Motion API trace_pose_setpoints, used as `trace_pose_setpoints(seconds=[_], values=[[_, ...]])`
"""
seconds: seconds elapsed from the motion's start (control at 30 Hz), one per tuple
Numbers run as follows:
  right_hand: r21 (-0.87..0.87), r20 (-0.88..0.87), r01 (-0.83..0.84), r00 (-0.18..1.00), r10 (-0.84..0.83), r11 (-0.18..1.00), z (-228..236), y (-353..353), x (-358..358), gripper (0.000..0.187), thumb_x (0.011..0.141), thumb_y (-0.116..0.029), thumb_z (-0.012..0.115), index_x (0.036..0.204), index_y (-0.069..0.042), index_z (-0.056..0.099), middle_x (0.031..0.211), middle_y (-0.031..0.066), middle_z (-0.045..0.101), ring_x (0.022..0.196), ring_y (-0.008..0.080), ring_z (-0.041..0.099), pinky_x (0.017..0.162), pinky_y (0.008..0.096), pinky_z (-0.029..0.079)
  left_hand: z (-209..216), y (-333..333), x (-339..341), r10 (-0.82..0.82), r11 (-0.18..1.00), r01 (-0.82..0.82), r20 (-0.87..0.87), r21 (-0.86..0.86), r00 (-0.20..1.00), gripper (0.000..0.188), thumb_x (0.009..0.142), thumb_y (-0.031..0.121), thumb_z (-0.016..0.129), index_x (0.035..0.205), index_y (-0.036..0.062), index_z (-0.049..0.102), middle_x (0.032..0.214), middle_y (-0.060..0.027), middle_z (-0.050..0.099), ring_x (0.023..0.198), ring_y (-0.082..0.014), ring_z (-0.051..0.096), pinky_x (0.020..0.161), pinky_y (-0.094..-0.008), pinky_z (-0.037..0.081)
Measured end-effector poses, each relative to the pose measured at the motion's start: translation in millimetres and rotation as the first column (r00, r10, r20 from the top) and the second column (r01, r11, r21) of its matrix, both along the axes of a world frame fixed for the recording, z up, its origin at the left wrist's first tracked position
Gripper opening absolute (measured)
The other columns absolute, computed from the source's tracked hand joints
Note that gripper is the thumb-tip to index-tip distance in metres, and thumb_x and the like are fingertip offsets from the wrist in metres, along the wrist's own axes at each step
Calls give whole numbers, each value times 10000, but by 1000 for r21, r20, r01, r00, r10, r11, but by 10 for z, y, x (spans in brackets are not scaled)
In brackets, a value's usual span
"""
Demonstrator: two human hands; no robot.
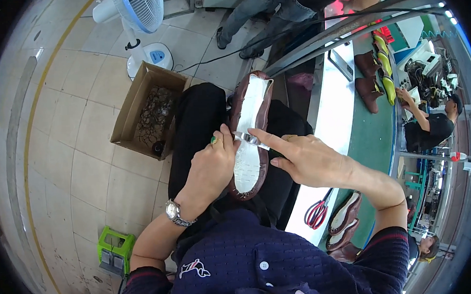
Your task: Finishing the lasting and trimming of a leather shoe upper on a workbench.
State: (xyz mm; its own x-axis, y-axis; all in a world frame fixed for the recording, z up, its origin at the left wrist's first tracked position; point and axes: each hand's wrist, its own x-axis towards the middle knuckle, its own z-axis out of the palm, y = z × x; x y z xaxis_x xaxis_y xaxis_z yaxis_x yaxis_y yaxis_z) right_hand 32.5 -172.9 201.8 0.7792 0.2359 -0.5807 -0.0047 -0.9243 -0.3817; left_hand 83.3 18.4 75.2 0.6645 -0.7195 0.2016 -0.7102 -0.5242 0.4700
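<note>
A brown leather shoe [248,168] lies sole up across my lap, toe toward me, its white insole board showing and its leather edge folded over all round. At the shoe's left edge my left hand [213,162] is closed, fingertips gathered at its waist. My right hand [310,156] comes in from the right, closed on a short silver metal tool [250,139] that lies across the insole; its index finger presses along the top. The tool's left end reaches my left fingertips. Its kind is hard to make out, partly covered by fingers.
A cardboard box [128,113] with scraps stands left of my legs, a fan [146,55] beyond it. On my right runs a white bench edge [333,108] with red-handled scissors [318,213], several brown shoes [343,221] and a green belt [372,138]. Other people work nearby.
</note>
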Motion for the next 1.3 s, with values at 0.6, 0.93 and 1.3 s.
trace_pose_setpoints(seconds=[0.6, 0.93, 1.3], values=[[-102, -185, -35, 983, 15, 994, 228, -200, 246, 692, 894, -109, 638, 1496, -183, 306, 800, 190, 670, 678, 358, 666, 617, 435, 528, -262, -454, 351, -554, 714, -528, -832, -460, -24, 810, 954, 370, 576, 1561, 157, 85, 1471, -113, 362, 1294, -198, 419, 1069, -340, 354], [-241, 322, -192, 909, 265, 951, -144, -439, 542, 646, 900, -157, 626, 1475, -198, 333, 710, 207, 640, 641, 381, 639, 575, 444, 505, -200, -345, 378, -492, 778, -487, -867, -398, -78, 747, 964, 292, 576, 1556, 161, 138, 1419, -81, 422, 1247, -165, 448, 1047, -318, 372], [-35, 419, -76, 904, 84, 996, -268, -294, 340, 584, 900, -176, 631, 1434, -147, 395, 755, 171, 663, 670, 395, 640, 597, 452, 504, -152, -273, 523, -527, 811, -424, -816, -402, -235, 851, 878, 177, 686, 1546, 204, 160, 1300, -46, 503, 1133, -148, 516, 960, -317, 448]])
